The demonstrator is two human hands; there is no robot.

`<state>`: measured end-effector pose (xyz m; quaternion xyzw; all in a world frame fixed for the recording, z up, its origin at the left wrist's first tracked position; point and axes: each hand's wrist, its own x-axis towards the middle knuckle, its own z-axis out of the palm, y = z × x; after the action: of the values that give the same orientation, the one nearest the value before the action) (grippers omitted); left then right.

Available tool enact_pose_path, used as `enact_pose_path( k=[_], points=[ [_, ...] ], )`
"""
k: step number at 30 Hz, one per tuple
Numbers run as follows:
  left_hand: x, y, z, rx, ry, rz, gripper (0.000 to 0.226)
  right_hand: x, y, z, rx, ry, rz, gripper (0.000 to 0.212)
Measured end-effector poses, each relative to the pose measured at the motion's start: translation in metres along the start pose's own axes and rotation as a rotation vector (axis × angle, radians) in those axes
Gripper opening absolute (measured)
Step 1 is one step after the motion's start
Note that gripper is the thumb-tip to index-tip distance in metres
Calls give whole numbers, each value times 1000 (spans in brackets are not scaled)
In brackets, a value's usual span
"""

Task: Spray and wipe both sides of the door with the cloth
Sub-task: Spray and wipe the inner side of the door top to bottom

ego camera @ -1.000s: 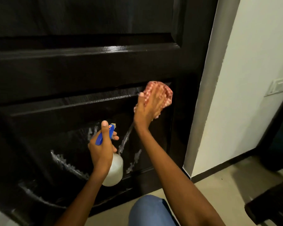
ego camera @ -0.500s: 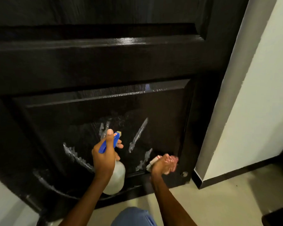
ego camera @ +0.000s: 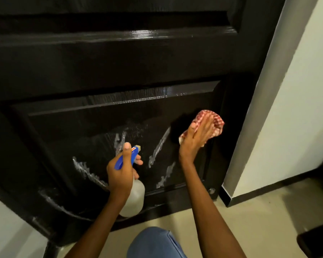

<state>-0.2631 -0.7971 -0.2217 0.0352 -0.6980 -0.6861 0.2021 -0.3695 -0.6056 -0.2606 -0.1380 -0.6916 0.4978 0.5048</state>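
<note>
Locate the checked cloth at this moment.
In the head view the checked cloth is right of centre, pressed flat by the right hand against the door lower panel's right edge.

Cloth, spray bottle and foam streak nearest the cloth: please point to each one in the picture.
cloth [ego camera: 215, 119], head view, on the checked fold above the fingers.
spray bottle [ego camera: 135, 197], head view, on the pale body below the hand.
foam streak [ego camera: 159, 145], head view, on its middle part.

A single head-worn camera looked forward and down, close to the lower door [ego camera: 119, 75] panel, floor [ego camera: 259, 220] below.
</note>
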Motion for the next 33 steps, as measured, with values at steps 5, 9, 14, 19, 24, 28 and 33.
enact_pose_path(
  k=[5, 9, 14, 19, 24, 28, 33],
  points=[
    [-3, 0, 31, 23, -77, -11, 68, -31, 59, -11, -33, -81, 216, 59],
    [-9, -9, 43, 49, -117, -17, 71, -89, 118, -17, 2, -138, 509, 62],
    [-20, -21, 39, 88, -119, -28, 71, -116, 182, -18, 54, -237, 907, 63],
    [-28, -23, 20, 84, -94, -35, 69, -104, 154, -16, 331, 45, 1063, 68],
    [-25, -22, 4, 52, 13, -21, 57, -62, 23, -11, 208, -57, 480, 61],
    [-14, -13, -3, 41, 31, 0, 67, -43, -10, -12, -15, -222, 68, 63],
    [3, -4, -9, 43, 76, -123, 87, -42, 35, -30, -344, -317, -205, 63]
  ],
)
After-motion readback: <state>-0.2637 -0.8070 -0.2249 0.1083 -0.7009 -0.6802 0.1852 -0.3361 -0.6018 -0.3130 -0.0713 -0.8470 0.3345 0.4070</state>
